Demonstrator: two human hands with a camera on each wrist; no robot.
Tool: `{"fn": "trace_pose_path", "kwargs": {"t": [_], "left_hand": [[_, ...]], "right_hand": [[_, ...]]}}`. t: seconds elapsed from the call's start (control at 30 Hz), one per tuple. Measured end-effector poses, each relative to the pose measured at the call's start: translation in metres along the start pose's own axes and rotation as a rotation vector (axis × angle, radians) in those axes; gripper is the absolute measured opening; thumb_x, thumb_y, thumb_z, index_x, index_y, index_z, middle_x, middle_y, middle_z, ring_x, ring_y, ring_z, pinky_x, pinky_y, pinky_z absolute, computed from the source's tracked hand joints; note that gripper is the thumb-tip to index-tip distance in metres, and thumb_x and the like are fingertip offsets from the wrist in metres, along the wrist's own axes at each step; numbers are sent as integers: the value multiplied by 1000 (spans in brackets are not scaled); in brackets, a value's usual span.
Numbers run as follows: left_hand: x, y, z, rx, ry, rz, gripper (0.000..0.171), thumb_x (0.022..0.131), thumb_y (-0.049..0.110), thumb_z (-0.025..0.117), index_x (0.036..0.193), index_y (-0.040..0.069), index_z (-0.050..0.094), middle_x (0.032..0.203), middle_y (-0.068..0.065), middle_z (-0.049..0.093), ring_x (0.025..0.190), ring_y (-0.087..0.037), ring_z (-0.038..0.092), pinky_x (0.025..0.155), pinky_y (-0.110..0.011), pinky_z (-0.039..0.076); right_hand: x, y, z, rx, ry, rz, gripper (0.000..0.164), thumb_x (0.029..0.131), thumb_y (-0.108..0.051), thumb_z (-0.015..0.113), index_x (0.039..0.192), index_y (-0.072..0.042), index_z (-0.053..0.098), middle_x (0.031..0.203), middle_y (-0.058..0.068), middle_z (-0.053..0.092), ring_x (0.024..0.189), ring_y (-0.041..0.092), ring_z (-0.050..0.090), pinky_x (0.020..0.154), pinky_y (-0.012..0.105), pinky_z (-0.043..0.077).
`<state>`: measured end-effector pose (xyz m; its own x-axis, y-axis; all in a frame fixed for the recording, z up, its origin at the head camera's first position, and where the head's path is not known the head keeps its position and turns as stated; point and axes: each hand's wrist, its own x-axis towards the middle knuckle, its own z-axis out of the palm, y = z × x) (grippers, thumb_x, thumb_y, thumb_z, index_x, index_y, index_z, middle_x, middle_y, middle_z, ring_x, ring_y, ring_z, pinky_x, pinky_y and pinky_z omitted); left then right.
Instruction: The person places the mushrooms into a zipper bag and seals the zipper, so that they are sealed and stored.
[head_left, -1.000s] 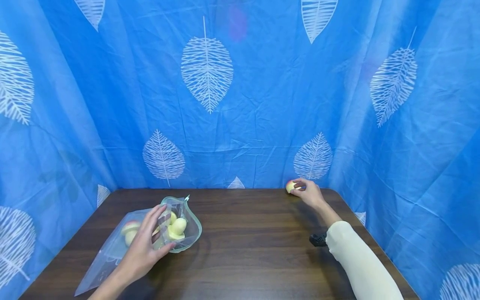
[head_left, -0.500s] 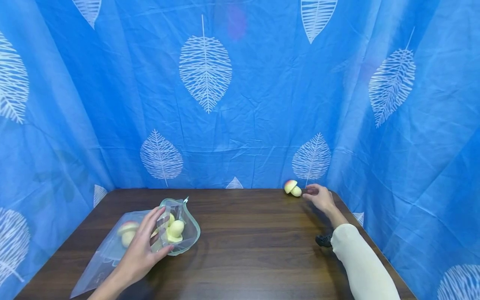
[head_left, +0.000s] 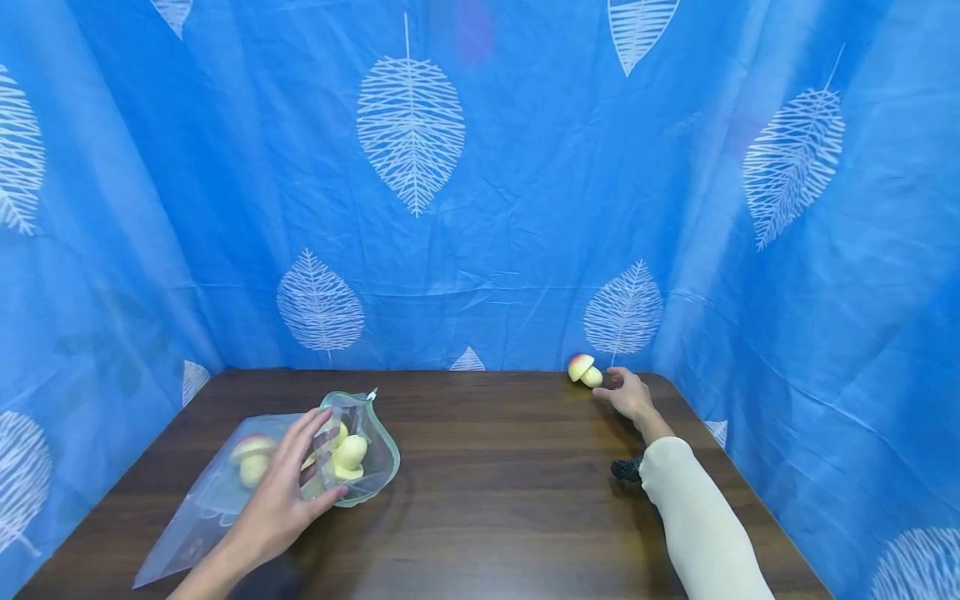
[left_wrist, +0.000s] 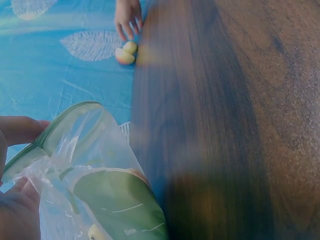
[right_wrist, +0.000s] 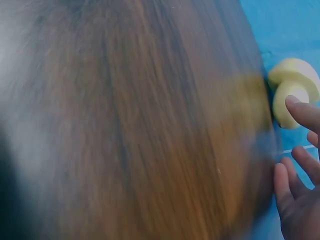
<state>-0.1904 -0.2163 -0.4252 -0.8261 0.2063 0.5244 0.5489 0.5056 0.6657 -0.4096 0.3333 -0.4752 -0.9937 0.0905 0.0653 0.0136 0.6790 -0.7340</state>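
A toy mushroom (head_left: 585, 371) with a red-and-yellow cap lies on its side at the table's far right edge. Just right of its stem is my right hand (head_left: 628, 395), fingers apart and holding nothing. In the right wrist view the thumb (right_wrist: 303, 113) overlaps the pale stem. On the left, my left hand (head_left: 283, 492) grips a clear zip bag (head_left: 386, 468) near its mouth, which gapes toward the right. Pale mushrooms (head_left: 349, 457) show inside the mouth, and another mushroom (head_left: 253, 460) lies deeper in the bag. The left wrist view shows the bag's green printed panel (left_wrist: 120, 205).
The dark wooden table (head_left: 480, 508) spans the space between my hands. A blue curtain (head_left: 510, 200) with white leaf prints hangs behind and along both sides. Below my right wrist is a small black object (head_left: 626, 471), partly behind the cream sleeve (head_left: 697, 517).
A second ago my right fingers were around the mushroom at the far edge; they let go, drew off to the right, then came slightly back toward its stem. My left hand stays on the bag.
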Motion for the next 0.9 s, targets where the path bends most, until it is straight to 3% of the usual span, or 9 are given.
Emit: {"fn": "trace_pose_path", "kwargs": {"t": [0.17,0.33,0.53,0.73,0.9], "left_hand": [[1,-3,4,-17,-11,-6,102,75,-12,86,160,6,33,161,-24,25,137,-46,41,98,-42,50],[-1,-4,4,-8,-8,-16,101,75,-12,86,160,6,33,161,-24,25,139,-50,30,96,-51,51],[0,-4,1,11,8,-2,101,73,-15,86,158,3,34,159,-26,26,137,-48,37,95,-51,51],[1,-4,0,-1,1,-5,100,74,-15,85,159,3,34,160,-26,25,137,-49,39,96,-52,50],[-2,-3,1,-11,-5,-25,99,76,-14,84,159,4,33,161,-26,24,137,-48,40,97,-53,49]], "right_hand": [[4,-2,9,7,-1,42,74,100,-24,68,158,5,31,154,32,39,140,50,36,112,62,37],[8,-10,22,-19,54,50,64,101,-23,67,153,5,41,147,31,48,135,50,40,109,61,40],[7,-14,30,-16,124,66,50,102,-23,67,136,8,48,132,31,55,122,48,48,97,58,48],[1,-10,27,67,106,40,51,102,-19,67,140,8,45,135,31,53,122,45,52,95,56,51],[-4,-10,23,83,104,-29,50,101,-18,68,139,6,44,137,28,51,120,44,54,93,55,52]]}}
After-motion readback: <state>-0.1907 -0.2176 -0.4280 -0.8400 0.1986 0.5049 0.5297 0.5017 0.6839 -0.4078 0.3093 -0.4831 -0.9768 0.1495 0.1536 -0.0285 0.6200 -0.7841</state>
